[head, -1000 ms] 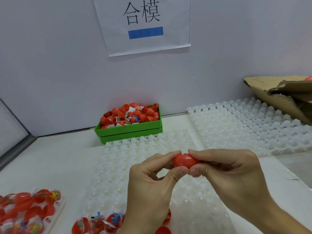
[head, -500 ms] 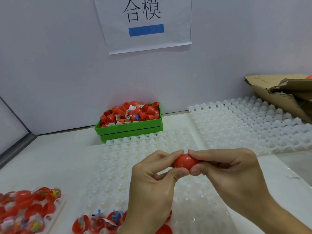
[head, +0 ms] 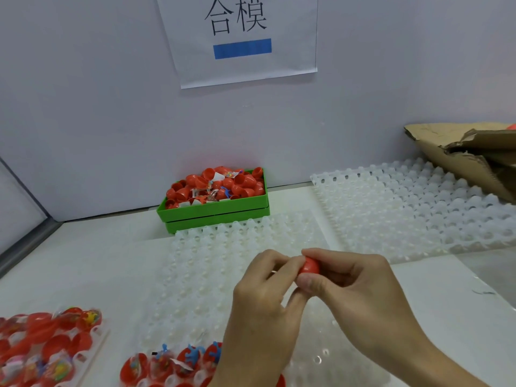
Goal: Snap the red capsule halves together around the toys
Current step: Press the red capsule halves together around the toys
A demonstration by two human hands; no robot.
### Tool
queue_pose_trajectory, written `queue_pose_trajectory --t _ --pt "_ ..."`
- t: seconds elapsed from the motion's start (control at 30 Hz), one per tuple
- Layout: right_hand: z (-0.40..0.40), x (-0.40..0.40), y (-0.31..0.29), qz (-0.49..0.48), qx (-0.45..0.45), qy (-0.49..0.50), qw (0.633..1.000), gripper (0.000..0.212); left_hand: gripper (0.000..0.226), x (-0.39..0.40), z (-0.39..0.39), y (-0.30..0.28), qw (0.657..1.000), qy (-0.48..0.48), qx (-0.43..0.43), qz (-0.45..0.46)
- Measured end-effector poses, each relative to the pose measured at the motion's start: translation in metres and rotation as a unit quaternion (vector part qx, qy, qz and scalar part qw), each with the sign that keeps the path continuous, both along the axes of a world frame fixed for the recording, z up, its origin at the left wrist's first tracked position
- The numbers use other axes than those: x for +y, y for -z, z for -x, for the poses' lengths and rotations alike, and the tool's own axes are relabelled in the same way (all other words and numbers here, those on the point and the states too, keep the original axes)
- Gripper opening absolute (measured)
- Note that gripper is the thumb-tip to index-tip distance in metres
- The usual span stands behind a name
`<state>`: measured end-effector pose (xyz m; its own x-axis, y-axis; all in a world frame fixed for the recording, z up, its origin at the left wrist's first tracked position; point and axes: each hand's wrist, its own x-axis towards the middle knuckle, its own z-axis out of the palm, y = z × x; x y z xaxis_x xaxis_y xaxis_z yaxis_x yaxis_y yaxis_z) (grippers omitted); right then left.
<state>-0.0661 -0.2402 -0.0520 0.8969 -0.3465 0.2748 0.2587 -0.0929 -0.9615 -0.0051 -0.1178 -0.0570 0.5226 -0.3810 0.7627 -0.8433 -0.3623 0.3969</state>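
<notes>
A red capsule (head: 310, 267) is pinched between both hands above the white dimpled tray (head: 217, 277). My right hand (head: 354, 286) grips it with thumb below and forefinger on top. My left hand (head: 268, 300) holds its left end with curled fingers, hiding most of that side. Open red capsule halves with small toys (head: 178, 361) sit in tray pockets at the near edge, partly hidden by my left wrist.
A green bin (head: 215, 208) heaped with red halves and toys stands at the back wall. Another tray of filled halves (head: 47, 342) lies at the near left. A second white tray (head: 405, 208) and a torn cardboard box (head: 469, 157) are at the right.
Both hands have closed in tighter on the capsule; less of it shows and my left fingers now cover its left side. The hands stay in the same place.
</notes>
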Motion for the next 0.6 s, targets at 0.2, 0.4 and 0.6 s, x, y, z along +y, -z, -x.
queue_pose_trajectory --t 0.2,0.4,0.6 --pt "0.000 -0.011 -0.004 -0.090 -0.023 -0.045 0.995 0.029 0.042 0.013 -0.004 -0.014 0.904 0.194 0.356 0.132" --pt "0.002 -0.005 -0.005 -0.101 -0.069 -0.084 0.989 0.032 0.052 0.004 0.007 -0.014 0.838 0.229 0.448 0.209" --pt "0.002 0.000 -0.005 -0.104 -0.096 -0.102 0.985 0.025 0.032 -0.001 0.013 -0.015 0.858 0.184 0.416 0.239"
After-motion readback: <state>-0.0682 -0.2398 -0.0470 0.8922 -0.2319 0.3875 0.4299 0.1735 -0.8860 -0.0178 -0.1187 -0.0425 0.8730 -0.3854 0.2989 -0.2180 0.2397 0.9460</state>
